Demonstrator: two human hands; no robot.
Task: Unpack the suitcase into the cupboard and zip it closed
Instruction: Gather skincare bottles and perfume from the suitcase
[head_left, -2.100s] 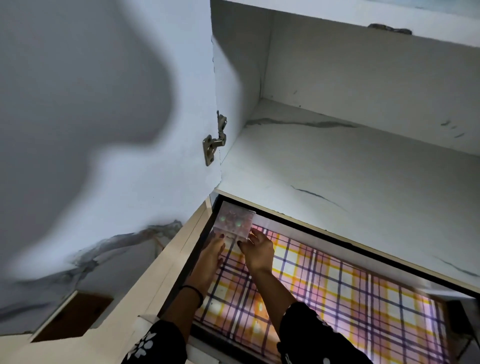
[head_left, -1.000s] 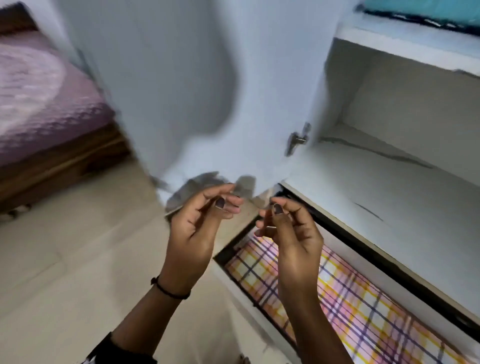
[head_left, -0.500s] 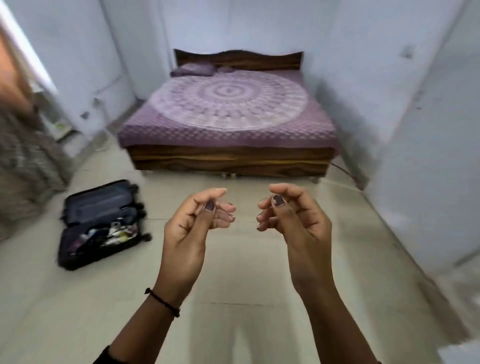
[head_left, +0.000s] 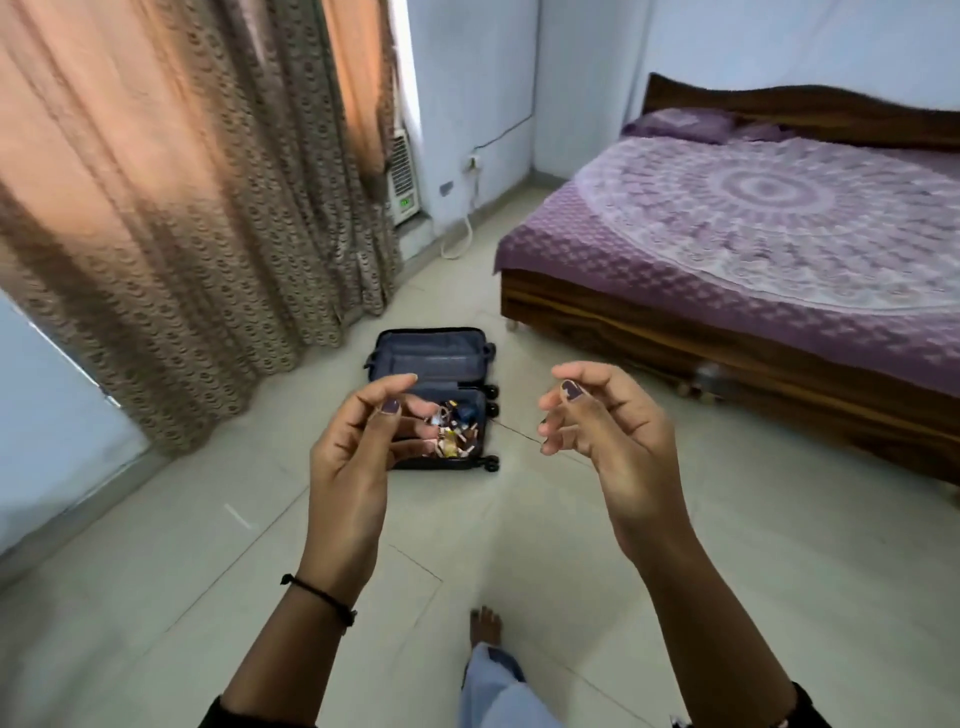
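Big pale floor (head_left: 675, 545) fills most of the view. A long brown curtain (head_left: 182, 208) hangs on the left. A bed (head_left: 753, 223) w/ a purple cover stands on the right. The cupboard is not in view.

The suitcase (head_left: 431, 358) lies open and flat on the floor, straight ahead, between curtain and bed and well apart from the person. Its long side points away from the person. The empty dark half is far and the full half is near. The black wheels are on its right edge.

Both hands are up in front of the chest, palms turned in, a gap between them. The left hand (head_left: 353, 457) has a loose grip: fingers softly bent, nothing in it. The right hand (head_left: 613, 452) is the same, bent fingers and nothing held. In the picture the left hand covers part of the full half of the case, so it lines up w/ the case. The right hand sits off to the case's right. I think the left will get there first, after a walk fwd and a bend down.

One bare foot (head_left: 485, 626) steps toward the case.

Smallest: a heap of little things (head_left: 457, 431) in the near half. Maybe bottles and tubes, too small to tell. So there is more to unpack, and zipping comes later.
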